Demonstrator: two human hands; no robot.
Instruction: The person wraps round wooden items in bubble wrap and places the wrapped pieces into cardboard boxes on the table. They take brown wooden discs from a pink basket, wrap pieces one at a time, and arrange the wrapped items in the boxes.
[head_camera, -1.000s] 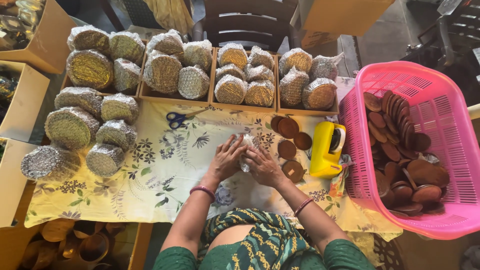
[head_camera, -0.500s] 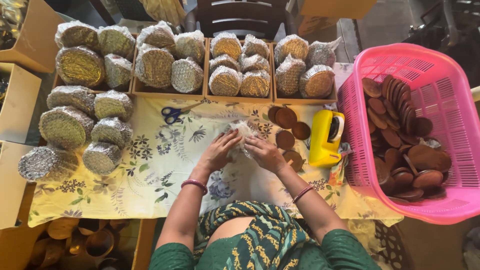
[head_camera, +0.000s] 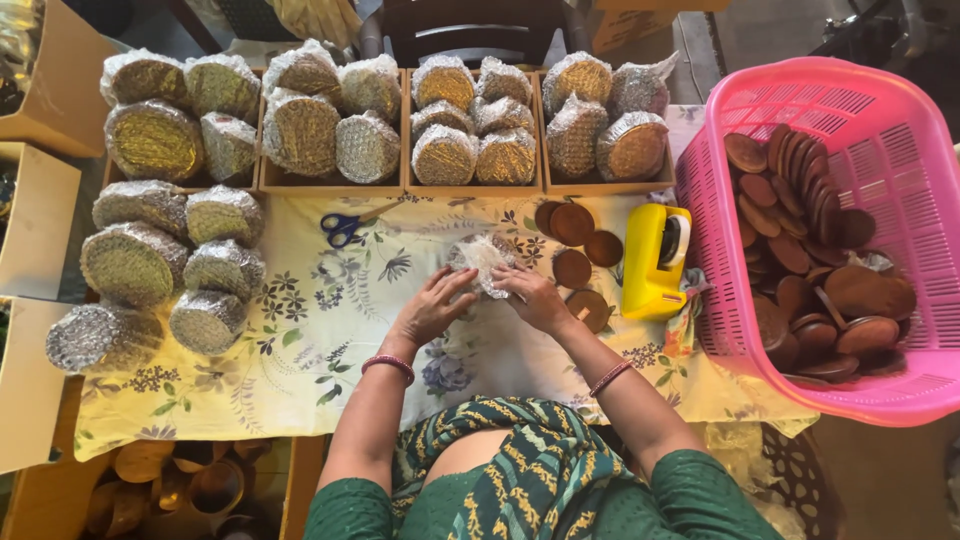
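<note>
Both your hands are on the bubble-wrapped bundle (head_camera: 483, 262), mid-desk, just ahead of your chest on the floral cloth (head_camera: 300, 340). Left hand (head_camera: 432, 308) has fingers curled narrow against the bundle's near-left edge; right hand (head_camera: 535, 298) has fingers closed over its near-right edge. Both are holding it, not just touching.

To do this wrap well, my read:
- Keep the wrap taut. Pin one edge with your left fingers and pull the loose flap across with the right.
- Fold the excess under, so the seam sits flat like on the finished bundles (head_camera: 300, 130) in the cardboard trays (head_camera: 405, 190) along the far edge.
- The yellow tape dispenser (head_camera: 655, 262) is just right of your right hand, so you need only let go with the right.
- Loose brown discs (head_camera: 572, 224) lie near your right wrist. Watch your forearm.
- Scissors (head_camera: 345, 228) lie far-left of the bundle, within left-hand reach.

The pink basket (head_camera: 905, 200) at the right edge holds more discs.
</note>
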